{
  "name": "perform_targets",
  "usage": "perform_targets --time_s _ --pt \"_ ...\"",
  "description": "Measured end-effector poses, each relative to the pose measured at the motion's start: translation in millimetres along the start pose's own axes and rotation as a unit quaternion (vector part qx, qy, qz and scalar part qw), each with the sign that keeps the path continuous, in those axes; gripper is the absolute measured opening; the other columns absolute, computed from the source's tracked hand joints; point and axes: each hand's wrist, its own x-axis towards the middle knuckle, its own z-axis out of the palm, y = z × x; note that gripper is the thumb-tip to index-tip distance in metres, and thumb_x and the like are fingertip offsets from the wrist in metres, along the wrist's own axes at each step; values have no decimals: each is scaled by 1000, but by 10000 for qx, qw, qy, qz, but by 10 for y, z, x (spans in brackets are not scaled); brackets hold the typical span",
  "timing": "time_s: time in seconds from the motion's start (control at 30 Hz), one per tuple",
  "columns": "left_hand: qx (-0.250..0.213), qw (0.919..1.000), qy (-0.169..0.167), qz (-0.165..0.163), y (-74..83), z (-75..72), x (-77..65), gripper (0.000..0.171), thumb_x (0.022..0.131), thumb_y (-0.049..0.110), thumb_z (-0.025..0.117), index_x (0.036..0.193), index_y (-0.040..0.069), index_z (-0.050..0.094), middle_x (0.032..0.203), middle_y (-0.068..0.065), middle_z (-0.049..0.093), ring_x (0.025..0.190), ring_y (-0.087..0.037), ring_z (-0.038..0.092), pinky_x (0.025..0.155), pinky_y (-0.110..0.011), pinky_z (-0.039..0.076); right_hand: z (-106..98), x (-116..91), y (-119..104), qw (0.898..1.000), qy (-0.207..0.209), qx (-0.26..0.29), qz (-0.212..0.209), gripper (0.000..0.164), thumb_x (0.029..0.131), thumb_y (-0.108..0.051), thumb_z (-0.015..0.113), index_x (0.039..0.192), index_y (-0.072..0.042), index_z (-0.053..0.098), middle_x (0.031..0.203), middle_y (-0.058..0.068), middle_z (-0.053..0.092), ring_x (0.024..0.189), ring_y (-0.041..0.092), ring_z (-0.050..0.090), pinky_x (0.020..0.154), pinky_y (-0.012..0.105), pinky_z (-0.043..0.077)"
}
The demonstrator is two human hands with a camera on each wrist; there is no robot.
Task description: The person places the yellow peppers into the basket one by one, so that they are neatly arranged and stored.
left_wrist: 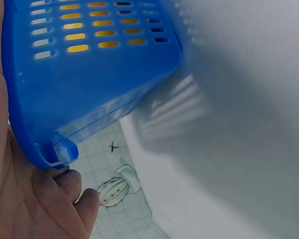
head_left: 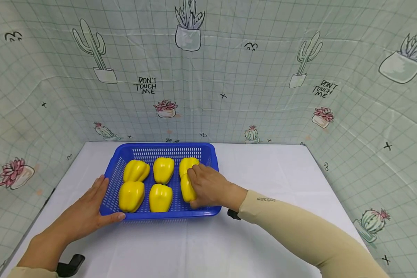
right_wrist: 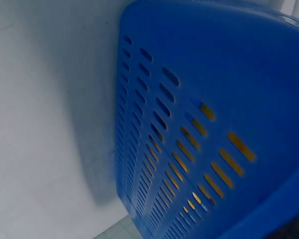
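Observation:
A blue plastic basket (head_left: 160, 216) with slotted sides holds yellow bell peppers (head_left: 163, 170) set in two rows of three. My right hand (head_left: 210, 186) reaches over the basket's right side and grips the front-right bell pepper (head_left: 186, 189) from above, hiding part of it. Behind that one sits another bell pepper (head_left: 189, 164), partly covered by my fingers. At the front-left corner my left hand (head_left: 87, 210) rests on the rim, fingers lying along the left side and thumb on the front edge. Its palm (left_wrist: 20, 199) shows beside the basket wall (left_wrist: 99, 69) in the left wrist view.
The basket stands on a white-covered table (head_left: 264, 170). A gridded curtain (head_left: 222, 69) printed with cacti surrounds the table at the back and sides. Through the slots of the basket side (right_wrist: 189, 149) yellow shows in the right wrist view.

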Motion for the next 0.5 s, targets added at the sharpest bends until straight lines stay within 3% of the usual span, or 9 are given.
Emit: perform_targets --time_s 0.23,0.5 --pt "-44 10000 21 4 -7 26 -6 134 84 74 73 166 -6 2 172 -35 3 154 -60 18 115 -79 25 92 34 -65 9995 -273 -168 -46 77 89 -66 70 136 -7 53 121 7 64 105 20 60 100 29 57" --pt "-55 10000 58 6 -6 58 -11 134 85 73 73 166 -6 2 171 -36 3 153 -61 19 114 -79 26 167 37 -109 9989 -411 -169 -139 76 89 -69 72 131 -8 57 116 5 67 107 18 64 105 31 56"
